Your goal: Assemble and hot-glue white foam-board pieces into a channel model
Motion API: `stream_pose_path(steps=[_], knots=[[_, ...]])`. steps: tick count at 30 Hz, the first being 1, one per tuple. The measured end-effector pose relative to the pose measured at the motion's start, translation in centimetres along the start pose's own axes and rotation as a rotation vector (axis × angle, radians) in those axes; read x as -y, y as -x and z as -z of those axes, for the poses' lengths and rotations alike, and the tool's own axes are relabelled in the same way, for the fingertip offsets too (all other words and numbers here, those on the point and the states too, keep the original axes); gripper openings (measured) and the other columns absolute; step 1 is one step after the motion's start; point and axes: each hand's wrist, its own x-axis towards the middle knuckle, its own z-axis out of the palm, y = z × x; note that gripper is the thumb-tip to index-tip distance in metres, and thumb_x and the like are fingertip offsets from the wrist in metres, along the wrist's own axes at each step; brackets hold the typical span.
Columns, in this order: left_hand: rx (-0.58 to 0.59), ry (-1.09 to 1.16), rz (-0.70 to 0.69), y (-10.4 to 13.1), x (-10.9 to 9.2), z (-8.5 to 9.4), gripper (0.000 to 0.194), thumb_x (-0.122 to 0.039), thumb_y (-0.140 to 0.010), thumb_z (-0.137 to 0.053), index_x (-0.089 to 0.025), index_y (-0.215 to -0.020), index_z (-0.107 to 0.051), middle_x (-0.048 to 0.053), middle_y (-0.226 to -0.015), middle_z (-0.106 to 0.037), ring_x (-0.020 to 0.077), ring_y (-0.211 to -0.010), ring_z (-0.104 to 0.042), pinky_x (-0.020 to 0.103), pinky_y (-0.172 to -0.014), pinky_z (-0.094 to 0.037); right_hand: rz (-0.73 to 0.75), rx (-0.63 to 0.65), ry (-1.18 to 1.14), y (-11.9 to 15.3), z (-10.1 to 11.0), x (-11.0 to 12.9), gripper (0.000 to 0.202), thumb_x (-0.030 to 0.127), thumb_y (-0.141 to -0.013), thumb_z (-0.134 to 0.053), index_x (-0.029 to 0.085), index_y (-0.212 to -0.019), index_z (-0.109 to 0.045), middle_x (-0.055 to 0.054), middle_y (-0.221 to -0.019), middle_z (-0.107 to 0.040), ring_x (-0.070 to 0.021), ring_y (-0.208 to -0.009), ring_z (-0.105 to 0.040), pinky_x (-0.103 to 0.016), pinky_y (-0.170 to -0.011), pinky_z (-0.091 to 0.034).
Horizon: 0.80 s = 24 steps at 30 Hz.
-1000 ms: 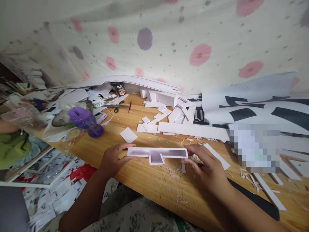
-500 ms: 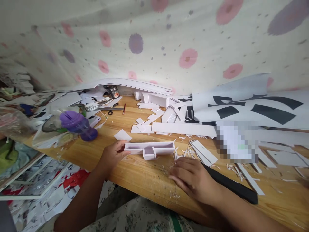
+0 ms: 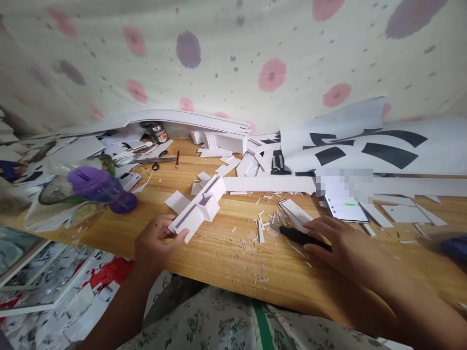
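Note:
My left hand [image 3: 156, 239] grips the near end of a white foam-board piece [image 3: 195, 218], a long narrow trough with a small box-shaped part on its side. The piece slants away from me toward the back of the table. My right hand [image 3: 337, 243] rests over a black-handled craft knife [image 3: 301, 236], fingers and thumb closed about the handle. The knife's tip points left toward thin white offcuts [image 3: 260, 228]. Just behind the knife lies a flat white strip [image 3: 295, 214].
A purple bottle [image 3: 104, 189] stands at the left, with scissors [image 3: 155, 160] and a red pencil [image 3: 177, 159] behind it. A lit phone [image 3: 346, 208] lies at the right. White board strips [image 3: 270, 184] cross the middle, and a patterned sheet [image 3: 365, 150] leans at the back.
My left hand has swung the white piece from crosswise to slanting away from me. My right hand has moved right and taken hold of the knife. The view has shifted slightly.

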Motion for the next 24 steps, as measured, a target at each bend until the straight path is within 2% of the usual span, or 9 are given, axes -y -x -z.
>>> stream_pose_path(steps=[3, 5, 8, 9, 12, 15, 17, 21, 24], knots=[[-0.058, -0.048, -0.174, 1.8, -1.0, -0.3, 0.024, -0.03, -0.067, -0.074, -0.022, -0.067, -0.051, 0.001, -0.079, -0.063, 0.015, -0.064, -0.06, 0.027, -0.054, -0.051, -0.038, 0.007, -0.004, 1.0, -0.7, 0.9, 0.034, 0.034, -0.079, -0.061, 0.02, -0.109, -0.066, -0.011, -0.109, -0.068, -0.0259, -0.083, -0.068, -0.038, -0.068, -0.056], [0.076, 0.06, -0.308, 2.6, -1.8, -0.3, 0.024, -0.028, -0.068, -0.074, -0.023, -0.069, -0.051, -0.002, -0.071, -0.061, 0.0142, -0.064, -0.06, 0.025, -0.056, -0.051, -0.06, 0.004, -0.023, 1.3, -0.7, 1.2, 0.034, 0.032, -0.08, -0.06, 0.019, -0.111, -0.065, -0.012, -0.111, -0.067, -0.0262, -0.086, -0.068, -0.039, -0.071, -0.056], [0.369, 0.256, -0.481, 2.5, -3.1, 0.3, 0.008, -0.023, -0.081, -0.061, -0.025, -0.087, -0.056, -0.004, -0.068, -0.064, 0.0147, -0.071, -0.063, 0.026, -0.066, -0.054, -0.1, 0.036, -0.048, 1.7, -0.5, 1.0, 0.032, 0.027, -0.08, -0.058, 0.019, -0.11, -0.065, -0.01, -0.106, -0.068, -0.0254, -0.084, -0.068, -0.038, -0.072, -0.056], [0.406, 0.245, -0.503, 2.0, -3.3, 0.5, 0.009, -0.02, -0.085, -0.056, -0.026, -0.092, -0.057, -0.003, -0.072, -0.066, 0.0148, -0.075, -0.065, 0.027, -0.07, -0.054, -0.114, 0.049, -0.056, 1.9, -0.4, 0.9, 0.033, 0.026, -0.08, -0.058, 0.019, -0.111, -0.065, -0.009, -0.104, -0.068, -0.0251, -0.082, -0.068, -0.038, -0.071, -0.056], [0.342, -0.041, -0.566, -0.6, -3.6, 1.1, 0.023, -0.012, -0.088, -0.046, -0.025, -0.098, -0.063, 0.003, -0.099, -0.07, 0.0165, -0.094, -0.065, 0.03, -0.086, -0.052, -0.126, 0.052, -0.112, 2.5, 0.0, 1.1, 0.032, 0.026, -0.081, -0.057, 0.02, -0.112, -0.065, -0.008, -0.1, -0.069, -0.0238, -0.08, -0.069, -0.037, -0.069, -0.056], [0.507, -0.277, -0.665, -3.9, -3.0, 1.2, 0.036, -0.012, -0.088, -0.039, -0.023, -0.113, -0.062, 0.008, -0.127, -0.06, 0.0228, -0.117, -0.055, 0.04, -0.101, -0.044, -0.024, 0.051, -0.22, 2.7, 0.1, 2.9, 0.031, 0.024, -0.083, -0.057, 0.022, -0.113, -0.064, -0.007, -0.103, -0.069, -0.0214, -0.085, -0.068, -0.034, -0.074, -0.056], [0.602, -0.39, -0.716, -5.6, -2.5, 0.9, 0.041, -0.011, -0.086, -0.043, -0.025, -0.122, -0.058, 0.009, -0.137, -0.052, 0.0265, -0.129, -0.044, 0.047, -0.108, -0.036, 0.075, 0.091, -0.249, 2.4, 0.0, 4.8, 0.033, 0.019, -0.081, -0.058, 0.023, -0.114, -0.064, -0.007, -0.101, -0.069, -0.0201, -0.082, -0.067, -0.032, -0.072, -0.056], [0.692, -0.487, -0.734, -7.5, -1.9, -0.2, 0.051, -0.012, -0.081, -0.054, -0.028, -0.129, -0.052, 0.007, -0.145, -0.045, 0.0301, -0.137, -0.032, 0.051, -0.109, -0.032, 0.133, 0.113, -0.16, 1.2, -0.6, 7.1, 0.031, 0.01, -0.076, -0.059, 0.022, -0.104, -0.068, -0.007, -0.092, -0.069, -0.0225, -0.081, -0.066, -0.034, -0.069, -0.056], [0.696, -0.51, -0.722, -7.9, -2.0, -1.1, 0.055, -0.01, -0.079, -0.054, -0.028, -0.131, -0.05, 0.005, -0.139, -0.052, 0.029, -0.135, -0.035, 0.051, -0.109, -0.03, 0.081, 0.065, -0.099, 0.5, -0.9, 6.1, 0.035, 0.011, -0.077, -0.057, 0.023, -0.109, -0.067, -0.007, -0.09, -0.068, -0.0227, -0.081, -0.065, -0.034, -0.069, -0.054]])
